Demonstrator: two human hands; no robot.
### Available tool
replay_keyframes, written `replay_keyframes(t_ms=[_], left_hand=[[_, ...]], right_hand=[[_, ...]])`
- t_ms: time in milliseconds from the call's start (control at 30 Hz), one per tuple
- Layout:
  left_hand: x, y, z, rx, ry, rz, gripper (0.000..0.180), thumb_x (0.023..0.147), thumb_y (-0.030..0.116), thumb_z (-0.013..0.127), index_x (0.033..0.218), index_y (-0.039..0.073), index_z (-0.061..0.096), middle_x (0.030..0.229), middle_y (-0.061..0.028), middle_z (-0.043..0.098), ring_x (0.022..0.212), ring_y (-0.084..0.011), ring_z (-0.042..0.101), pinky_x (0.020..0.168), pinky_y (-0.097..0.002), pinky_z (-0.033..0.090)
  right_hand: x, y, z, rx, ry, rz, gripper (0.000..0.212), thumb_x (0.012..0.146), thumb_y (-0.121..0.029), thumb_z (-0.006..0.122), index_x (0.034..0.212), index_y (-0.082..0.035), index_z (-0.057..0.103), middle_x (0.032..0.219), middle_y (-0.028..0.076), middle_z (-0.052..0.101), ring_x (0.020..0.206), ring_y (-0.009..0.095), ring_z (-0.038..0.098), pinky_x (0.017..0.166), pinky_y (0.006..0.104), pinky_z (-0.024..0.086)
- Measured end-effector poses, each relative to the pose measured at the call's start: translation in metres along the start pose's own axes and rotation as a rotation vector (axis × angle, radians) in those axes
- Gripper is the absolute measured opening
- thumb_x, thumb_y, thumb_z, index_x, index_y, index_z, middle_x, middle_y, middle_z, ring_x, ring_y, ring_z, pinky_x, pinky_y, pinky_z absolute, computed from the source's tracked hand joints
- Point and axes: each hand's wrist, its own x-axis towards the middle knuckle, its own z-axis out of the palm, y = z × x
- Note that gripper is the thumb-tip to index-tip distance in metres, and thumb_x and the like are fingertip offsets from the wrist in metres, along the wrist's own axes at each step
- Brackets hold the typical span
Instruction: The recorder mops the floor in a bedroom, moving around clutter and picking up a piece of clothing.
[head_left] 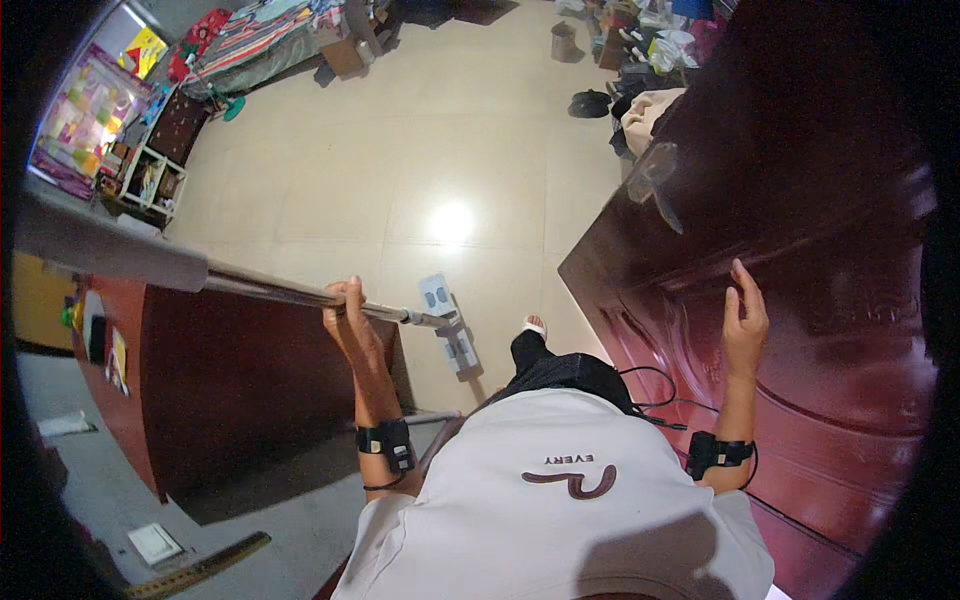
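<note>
A long flat mop slants across the left side, its silver pole (265,281) ending at the upper left in a thick grey grip (110,245). My left hand (350,312) is closed around the lower part of the pole. The mop's rectangular head (437,294), pale blue and grey, rests flat on the tiled floor ahead of my feet. My right hand (745,318) is raised beside a glossy dark red door (800,290), holding nothing, fingers stretched out. Whether it touches the door I cannot tell.
A dark red cabinet (260,390) stands at my left. Beige tiles (330,160) stretch ahead to a bed (270,45). A white shelf (152,185) and a green fan (232,107) are far left. Black shoes (590,103) and a bin (566,43) lie far right.
</note>
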Motion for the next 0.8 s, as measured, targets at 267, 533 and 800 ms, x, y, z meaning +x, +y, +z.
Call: replay_keyframes(t_ms=[267,533,800], left_hand=[[-0.012,-0.001,0.002,0.007,0.126,0.076,0.021,0.082,0.015,0.063,0.068,0.009,0.049,0.065,0.0011,0.041,0.067,-0.0110,0.038,0.066,-0.0284,0.032],[-0.004,0.004,0.020,-0.009,0.173,0.046,0.020,0.082,0.009,0.062,0.068,0.009,0.047,0.064,0.0007,0.041,0.064,-0.0105,0.039,0.064,-0.0264,0.032],[0.059,-0.028,0.061,0.000,-0.054,0.029,0.022,0.084,0.012,0.061,0.068,0.009,0.047,0.066,0.0000,0.040,0.067,-0.0111,0.039,0.065,-0.0276,0.033]], right_hand=[[0.012,0.021,-0.029,-0.086,-0.096,-0.120,0.033,0.090,-0.011,0.052,0.123,-0.006,0.054,0.119,0.014,0.058,0.108,0.031,0.055,0.091,0.0384,0.044],[0.002,0.057,-0.036,-0.165,-0.106,0.113,0.034,0.090,-0.022,0.054,0.120,-0.007,0.049,0.112,0.019,0.059,0.101,0.038,0.057,0.083,0.0441,0.045],[-0.013,0.080,-0.029,-0.410,-0.068,0.440,0.032,0.094,-0.026,0.045,0.118,-0.005,0.046,0.112,0.023,0.057,0.104,0.042,0.053,0.086,0.0481,0.041]])
